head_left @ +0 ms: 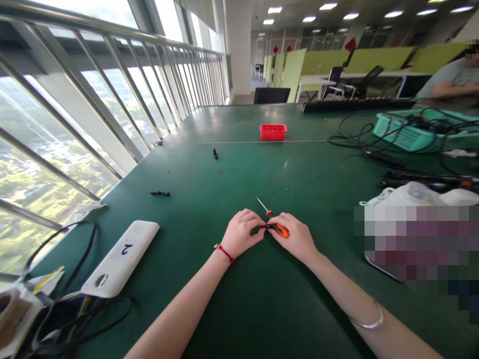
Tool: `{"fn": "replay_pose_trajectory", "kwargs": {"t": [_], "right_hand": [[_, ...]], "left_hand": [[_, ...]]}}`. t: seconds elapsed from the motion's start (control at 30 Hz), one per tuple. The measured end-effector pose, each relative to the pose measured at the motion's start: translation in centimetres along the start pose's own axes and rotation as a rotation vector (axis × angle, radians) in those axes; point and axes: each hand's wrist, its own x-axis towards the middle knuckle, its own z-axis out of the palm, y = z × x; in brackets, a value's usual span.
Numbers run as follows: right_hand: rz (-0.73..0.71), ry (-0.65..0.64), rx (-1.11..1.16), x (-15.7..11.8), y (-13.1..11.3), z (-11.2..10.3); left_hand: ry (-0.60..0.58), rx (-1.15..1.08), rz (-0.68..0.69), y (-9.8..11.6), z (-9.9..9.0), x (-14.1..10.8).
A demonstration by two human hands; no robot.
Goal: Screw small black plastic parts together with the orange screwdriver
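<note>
Near the middle of the green table, my left hand (pixel 244 232) pinches a small black part (pixel 266 226). My right hand (pixel 294 236) meets it from the other side, its fingers closed on an orange and black screwdriver (pixel 280 230) and close against the black part. The screwdriver's thin metal shaft points away to the upper left. Further left on the table lies a short black piece (pixel 160 193), and a smaller black piece (pixel 215 153) lies beyond it.
A red tray (pixel 273 132) stands toward the back. The white power bank (pixel 121 259) lies at left beside black cables. At right are a teal basket (pixel 404 138) with cables, black rods and a white bag. A metal railing borders the left; a person sits at far right.
</note>
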Motion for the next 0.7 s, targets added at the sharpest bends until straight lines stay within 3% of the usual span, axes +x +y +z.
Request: {"fn": "replay_pose_trajectory", "kwargs": {"t": [0.2, 0.33, 0.5, 0.63, 0.7], "right_hand": [[-0.013, -0.010, -0.022, 0.1, 0.2, 0.1], [0.017, 0.038, 0.085, 0.2, 0.0, -0.3], [0.131, 0.220, 0.278, 0.7, -0.7, -2.9], [0.129, 0.450, 0.342, 0.9, -1.6, -5.3], [0.113, 0.490, 0.335, 0.8, -2.0, -6.0]], "left_hand": [[-0.008, -0.043, -0.007, -0.3, 0.0, 0.1], [-0.008, -0.039, -0.006, -0.1, 0.0, 0.1], [-0.030, -0.041, -0.020, 0.1, -0.1, 0.1], [-0.033, -0.057, -0.057, 0.2, -0.2, 0.1], [-0.035, -0.064, -0.069, 0.2, -0.2, 0.1]]}}
